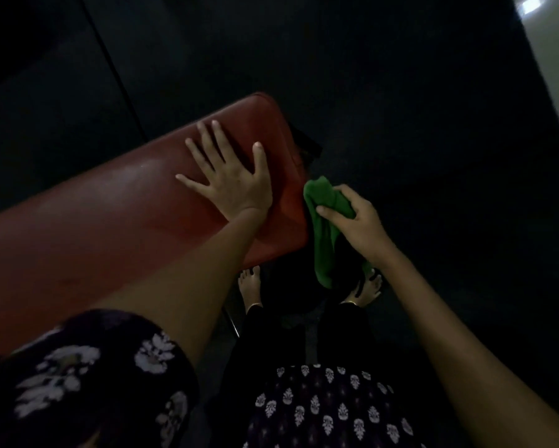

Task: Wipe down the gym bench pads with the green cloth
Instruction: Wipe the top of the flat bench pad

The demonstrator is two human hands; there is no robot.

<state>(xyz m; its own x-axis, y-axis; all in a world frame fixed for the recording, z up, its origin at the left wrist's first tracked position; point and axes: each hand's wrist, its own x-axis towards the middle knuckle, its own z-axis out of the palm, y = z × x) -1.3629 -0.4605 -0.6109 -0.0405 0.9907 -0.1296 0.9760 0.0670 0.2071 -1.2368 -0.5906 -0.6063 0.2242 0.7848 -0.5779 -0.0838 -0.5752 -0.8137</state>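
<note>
Dim floor; cloth [326,221] (green) between fingers [329,212]

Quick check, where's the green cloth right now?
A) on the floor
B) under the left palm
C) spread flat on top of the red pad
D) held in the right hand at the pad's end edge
D: the right hand grips the green cloth at the end edge of the red pad, while the left hand lies flat and bare on top.

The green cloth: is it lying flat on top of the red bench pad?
No. The green cloth hangs beside the end of the red bench pad, held in the right hand.
</note>
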